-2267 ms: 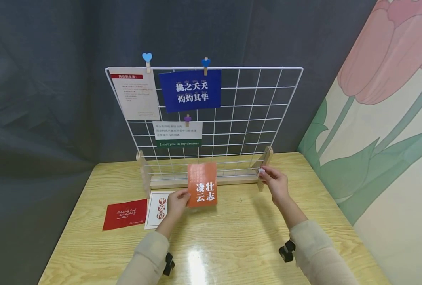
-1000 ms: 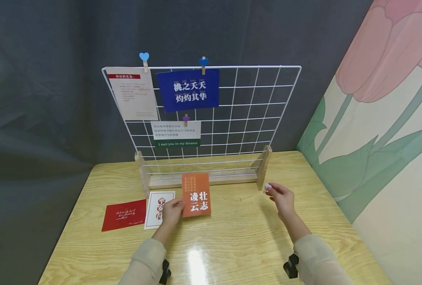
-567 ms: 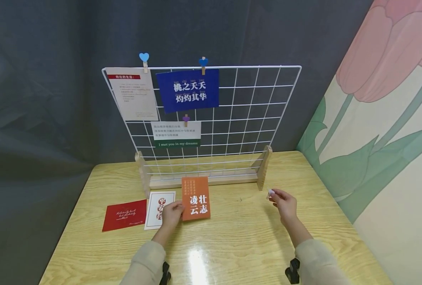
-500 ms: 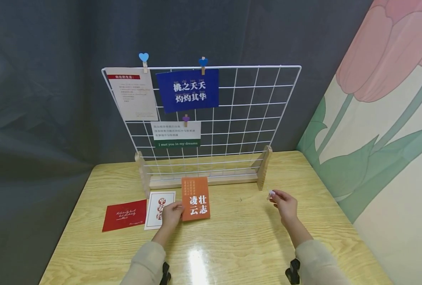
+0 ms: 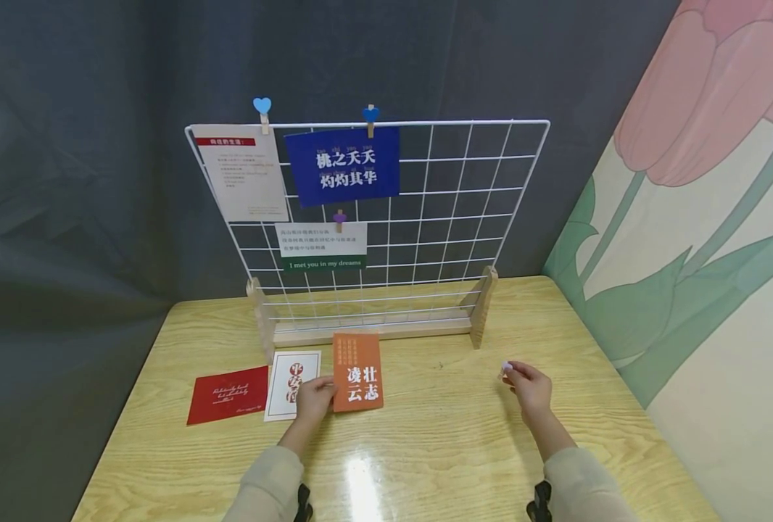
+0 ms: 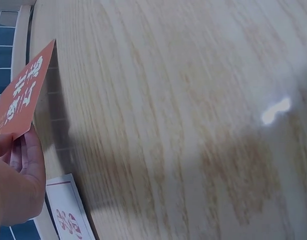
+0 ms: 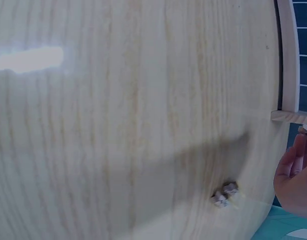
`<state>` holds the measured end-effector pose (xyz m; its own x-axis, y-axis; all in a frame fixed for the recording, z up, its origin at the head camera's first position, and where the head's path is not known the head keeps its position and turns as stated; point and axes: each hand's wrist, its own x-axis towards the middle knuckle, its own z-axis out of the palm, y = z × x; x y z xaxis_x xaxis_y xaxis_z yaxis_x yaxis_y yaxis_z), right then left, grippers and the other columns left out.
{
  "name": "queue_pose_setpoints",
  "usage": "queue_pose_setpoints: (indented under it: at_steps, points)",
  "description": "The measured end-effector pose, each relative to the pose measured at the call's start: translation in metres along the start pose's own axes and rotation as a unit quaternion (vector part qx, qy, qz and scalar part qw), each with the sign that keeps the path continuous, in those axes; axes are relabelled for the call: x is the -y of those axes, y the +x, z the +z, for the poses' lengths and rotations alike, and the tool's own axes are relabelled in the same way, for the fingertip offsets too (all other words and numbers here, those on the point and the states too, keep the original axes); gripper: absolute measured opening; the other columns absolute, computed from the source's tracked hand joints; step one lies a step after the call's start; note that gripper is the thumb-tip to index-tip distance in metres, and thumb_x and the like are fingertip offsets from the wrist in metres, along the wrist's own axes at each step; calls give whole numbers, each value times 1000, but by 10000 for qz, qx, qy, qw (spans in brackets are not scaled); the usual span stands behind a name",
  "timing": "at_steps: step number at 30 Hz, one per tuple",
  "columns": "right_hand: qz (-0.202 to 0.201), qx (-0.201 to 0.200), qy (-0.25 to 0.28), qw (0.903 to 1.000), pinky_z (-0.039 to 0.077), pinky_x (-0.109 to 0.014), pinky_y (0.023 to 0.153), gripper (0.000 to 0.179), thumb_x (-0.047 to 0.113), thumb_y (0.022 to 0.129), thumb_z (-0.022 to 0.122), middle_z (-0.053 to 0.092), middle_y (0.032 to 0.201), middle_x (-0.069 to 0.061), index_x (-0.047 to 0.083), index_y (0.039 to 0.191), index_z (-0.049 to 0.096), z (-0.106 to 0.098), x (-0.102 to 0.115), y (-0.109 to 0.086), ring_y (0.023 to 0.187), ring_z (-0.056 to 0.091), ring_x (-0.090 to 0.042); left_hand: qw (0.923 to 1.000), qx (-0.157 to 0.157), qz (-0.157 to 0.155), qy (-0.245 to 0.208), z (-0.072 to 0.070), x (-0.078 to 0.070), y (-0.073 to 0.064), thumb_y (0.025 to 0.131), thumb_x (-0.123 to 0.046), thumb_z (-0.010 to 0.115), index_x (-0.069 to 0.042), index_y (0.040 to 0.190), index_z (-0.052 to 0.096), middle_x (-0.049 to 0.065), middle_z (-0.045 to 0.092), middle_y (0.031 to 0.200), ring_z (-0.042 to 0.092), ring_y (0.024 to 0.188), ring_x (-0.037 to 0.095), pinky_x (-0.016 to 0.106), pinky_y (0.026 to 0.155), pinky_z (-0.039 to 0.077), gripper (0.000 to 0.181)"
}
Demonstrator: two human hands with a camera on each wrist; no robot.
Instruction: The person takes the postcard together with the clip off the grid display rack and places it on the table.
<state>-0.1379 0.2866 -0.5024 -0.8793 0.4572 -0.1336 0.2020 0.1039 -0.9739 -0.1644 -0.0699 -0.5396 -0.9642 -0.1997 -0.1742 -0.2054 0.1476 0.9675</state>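
Observation:
My left hand (image 5: 313,400) pinches the left edge of an orange card (image 5: 357,373) with white characters. In the left wrist view that card (image 6: 24,95) is tilted up off the table, its shadow beneath it. My right hand (image 5: 533,390) pinches a small wooden clothespin (image 5: 504,370) with a pale heart, right of the rack. Behind both hands stands a white wire grid rack (image 5: 452,174) on wooden feet. Beside the left hand lie a white card (image 5: 286,370) with red characters, partly covered by that hand, and a red card (image 5: 228,395).
Hung on the grid are a white text card (image 5: 249,192), a blue card (image 5: 344,190) and a green-and-white card (image 5: 324,262), with heart clothespins on them. In the right wrist view, small clothespins (image 7: 224,195) lie on the table. A flower-patterned wall (image 5: 706,239) borders the right.
My left hand has lowered the orange card toward me and slightly left. My right hand, still pinching the clothespin, has drawn back and right from the rack's right foot.

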Motion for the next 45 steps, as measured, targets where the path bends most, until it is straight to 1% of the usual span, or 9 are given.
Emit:
queue_pose_setpoints:
  at_steps: [8,11,16,21,25,32,36,41,45]
  points:
    - [-339,27,148,9993,46,-29,62,30,12,82,58,61,83,-8,-12,100,56,-10,-17,-4,65,57,-9,9999,-74,99,49,0,6,-2,73,9,56,13,93,59,27,59,86,60,57,26,31,51,51,21]
    - [-230,-74,99,9997,48,-28,64,29,9,83,56,59,88,-16,-13,101,55,-12,-20,-5,67,58,-11,9999,-108,109,27,-1,6,-2,73,9,56,13,93,59,27,59,85,60,57,27,31,51,51,21]
    - [104,-421,-393,9983,50,-30,70,29,0,82,49,54,97,-28,-18,105,50,-12,-23,-3,71,59,-15,9999,-58,93,-45,-2,7,-2,74,9,56,15,95,57,28,59,84,60,60,29,32,52,52,22]
    - [200,-713,-964,9926,49,-21,60,26,3,81,53,57,94,-26,-15,100,56,-14,-28,-1,73,58,-20,9998,-140,52,104,-2,10,-2,74,8,58,15,94,58,27,60,83,61,61,28,29,51,51,21]
    - [254,-688,-1384,9877,44,-13,54,26,5,81,51,57,94,-25,-12,100,56,-18,-32,-1,78,55,-26,9995,-208,57,233,-3,11,-2,74,7,58,16,94,57,27,59,83,61,60,28,28,50,51,21]
    - [197,-598,-1703,9834,43,-14,52,24,5,83,49,58,90,-24,-13,99,56,-25,-35,-4,76,56,-28,9985,-264,165,455,-4,10,-3,74,3,61,15,95,58,26,59,86,61,60,29,28,49,51,25]
    - [183,-618,-1851,9806,44,-17,54,25,6,83,50,58,92,-24,-12,99,56,-27,-36,-3,77,55,-29,9981,-292,168,507,-4,11,-3,73,2,62,14,95,58,26,59,88,61,62,30,28,49,51,25]
    - [267,-431,-2004,9784,47,-31,66,28,9,85,47,53,102,-28,-11,104,54,-30,-37,-4,90,50,-36,9987,-235,88,437,-3,10,-5,73,2,62,15,95,58,27,59,90,61,66,31,30,52,51,25]
    - [260,-426,-2117,9761,46,-37,70,29,10,85,46,52,104,-28,-11,104,54,-32,-39,-4,92,48,-36,9984,-245,152,487,-2,8,-6,73,1,62,15,94,58,27,59,89,60,66,31,30,52,51,25]
